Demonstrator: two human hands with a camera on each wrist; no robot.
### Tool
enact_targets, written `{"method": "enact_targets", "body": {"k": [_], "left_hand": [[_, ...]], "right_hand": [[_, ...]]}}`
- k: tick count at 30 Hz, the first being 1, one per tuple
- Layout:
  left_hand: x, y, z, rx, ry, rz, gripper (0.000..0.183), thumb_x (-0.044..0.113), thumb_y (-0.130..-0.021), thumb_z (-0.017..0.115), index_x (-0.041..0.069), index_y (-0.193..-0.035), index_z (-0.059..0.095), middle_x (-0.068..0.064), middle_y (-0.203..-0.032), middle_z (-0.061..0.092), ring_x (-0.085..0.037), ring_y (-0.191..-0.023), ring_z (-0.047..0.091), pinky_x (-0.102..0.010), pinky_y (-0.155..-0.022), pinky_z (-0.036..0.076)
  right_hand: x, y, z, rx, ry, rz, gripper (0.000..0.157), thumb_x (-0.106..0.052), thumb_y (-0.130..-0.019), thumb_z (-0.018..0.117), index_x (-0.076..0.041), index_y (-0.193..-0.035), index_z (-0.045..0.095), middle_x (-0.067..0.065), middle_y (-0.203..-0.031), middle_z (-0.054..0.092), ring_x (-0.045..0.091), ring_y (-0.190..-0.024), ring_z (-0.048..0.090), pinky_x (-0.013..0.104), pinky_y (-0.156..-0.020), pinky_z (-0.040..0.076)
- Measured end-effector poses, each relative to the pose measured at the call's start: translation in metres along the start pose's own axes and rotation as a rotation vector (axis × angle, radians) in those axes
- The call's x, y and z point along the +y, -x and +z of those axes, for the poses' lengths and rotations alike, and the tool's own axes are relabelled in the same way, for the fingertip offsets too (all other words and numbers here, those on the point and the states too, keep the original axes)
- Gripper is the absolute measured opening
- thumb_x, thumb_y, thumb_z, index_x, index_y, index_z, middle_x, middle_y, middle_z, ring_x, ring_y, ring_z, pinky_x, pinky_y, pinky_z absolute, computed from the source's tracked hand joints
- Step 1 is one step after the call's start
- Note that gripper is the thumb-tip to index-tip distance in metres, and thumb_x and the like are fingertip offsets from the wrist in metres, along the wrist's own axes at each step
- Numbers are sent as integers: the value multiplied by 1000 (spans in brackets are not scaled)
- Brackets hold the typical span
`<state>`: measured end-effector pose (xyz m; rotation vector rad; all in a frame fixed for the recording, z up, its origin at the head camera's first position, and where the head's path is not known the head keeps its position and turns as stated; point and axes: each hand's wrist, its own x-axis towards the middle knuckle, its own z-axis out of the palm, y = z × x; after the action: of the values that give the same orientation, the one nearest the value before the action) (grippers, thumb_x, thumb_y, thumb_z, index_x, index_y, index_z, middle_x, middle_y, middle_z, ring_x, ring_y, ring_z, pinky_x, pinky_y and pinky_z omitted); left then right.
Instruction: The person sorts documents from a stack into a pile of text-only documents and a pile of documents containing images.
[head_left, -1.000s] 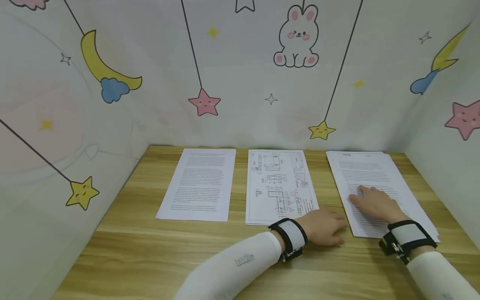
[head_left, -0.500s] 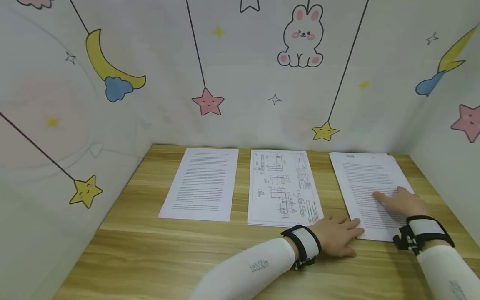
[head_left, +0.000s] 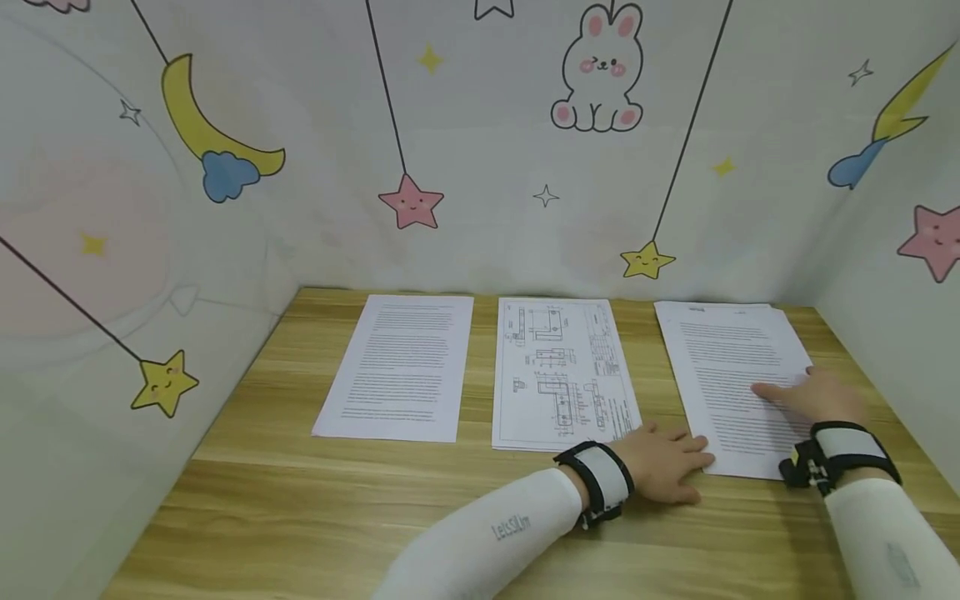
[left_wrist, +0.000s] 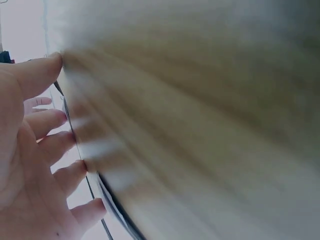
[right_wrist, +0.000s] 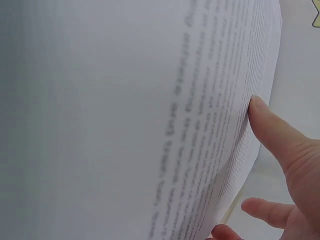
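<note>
A stack of printed text sheets [head_left: 723,354] lies at the right of the table, its upper right edges slightly uneven. My left hand [head_left: 660,462] rests on the table at the stack's lower left corner, fingers spread and fingertips at the paper's edge. In the left wrist view, the left hand [left_wrist: 35,165] holds nothing. At the stack's right side, my right hand [head_left: 825,396] has its thumb on the top page and its fingers by the right edge. The right wrist view shows the right hand [right_wrist: 300,170] with its thumb touching the print; some fingers are cut off by the frame.
A stack of technical drawings [head_left: 566,367] lies in the middle, its lower right corner close to my left wrist. Further left is a sheet of printed text [head_left: 397,367]. A patterned wall covering [head_left: 487,242] encloses the wooden table [head_left: 300,500] behind and at both sides.
My right hand has moved from the middle of the text pages to their right edge. My left hand has shifted right to the stack's lower left corner, its fingers now spread.
</note>
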<state>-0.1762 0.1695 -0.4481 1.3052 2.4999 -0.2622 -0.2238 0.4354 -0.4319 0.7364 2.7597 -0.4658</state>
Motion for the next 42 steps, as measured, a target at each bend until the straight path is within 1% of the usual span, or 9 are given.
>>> {"method": "enact_targets", "body": {"k": [4, 7, 14, 18, 24, 27, 33, 37, 42], "left_hand": [[-2, 2, -1, 7, -18, 13, 60, 65, -99, 35, 49, -154, 17, 29, -163, 9, 2, -154, 7, -30, -126, 16], [-2, 3, -3, 4, -20, 19, 60, 64, -99, 35, 49, -155, 17, 28, -163, 8, 2, -154, 6, -30, -126, 16], [-1, 3, -5, -15, -35, 8, 60, 64, -99, 35, 50, -154, 16, 29, -163, 8, 3, -153, 6, -29, -126, 15], [-1, 2, -4, -17, -35, 12, 60, 64, -99, 36, 50, -154, 17, 30, -163, 8, 4, -153, 7, -28, -126, 15], [-2, 1, -2, -15, -38, 20, 59, 64, -99, 35, 50, -154, 17, 29, -163, 9, 4, -153, 7, -27, -125, 16], [-3, 1, -2, -11, -37, 19, 59, 64, -99, 35, 50, -154, 17, 29, -163, 9, 4, -153, 7, -27, -125, 16], [-2, 2, -2, -15, -25, 19, 59, 64, -100, 35, 50, -154, 17, 29, -163, 8, 4, -153, 6, -28, -126, 15], [-2, 2, -2, -14, -9, 21, 58, 63, -100, 35, 50, -154, 17, 30, -163, 8, 4, -153, 6, -28, -126, 14], [-4, 1, -1, -1, 0, 26, 58, 63, -100, 35, 50, -154, 18, 29, -163, 9, 4, -153, 6, -28, -126, 14]], "right_hand": [[3, -1, -8, -21, -17, 28, 109, -66, -84, 63, 22, -139, 31, 45, -131, 43, 50, -105, 51, 56, -85, 51], [3, -1, -12, -51, 6, 46, 105, -67, -86, 59, 25, -132, 37, 43, -118, 49, 42, -94, 52, 49, -78, 51], [9, -11, -12, -109, -41, 122, 110, -69, -84, 60, 27, -133, 35, 42, -120, 45, 42, -98, 51, 49, -84, 51], [5, -5, -8, -110, -54, 150, 107, -67, -87, 58, 26, -134, 33, 40, -120, 45, 41, -99, 50, 49, -86, 50], [1, 2, -7, -104, -8, 117, 105, -67, -88, 56, 26, -132, 34, 41, -118, 46, 42, -99, 49, 49, -86, 50], [3, -3, -7, -95, 10, 81, 108, -71, -90, 48, 26, -133, 35, 43, -122, 46, 44, -100, 50, 51, -87, 50], [20, -19, -8, -160, -101, 87, 119, -80, -89, 28, 24, -144, 15, 48, -146, 24, 58, -128, 36, 64, -108, 37], [36, -23, -11, -169, -147, 62, 117, -79, -89, 37, 21, -146, 15, 47, -143, 28, 57, -121, 39, 67, -103, 38], [52, -24, -14, -180, -215, -24, 98, -56, -97, 50, 18, -148, 11, 46, -143, 25, 58, -122, 33, 72, -105, 29]]}}
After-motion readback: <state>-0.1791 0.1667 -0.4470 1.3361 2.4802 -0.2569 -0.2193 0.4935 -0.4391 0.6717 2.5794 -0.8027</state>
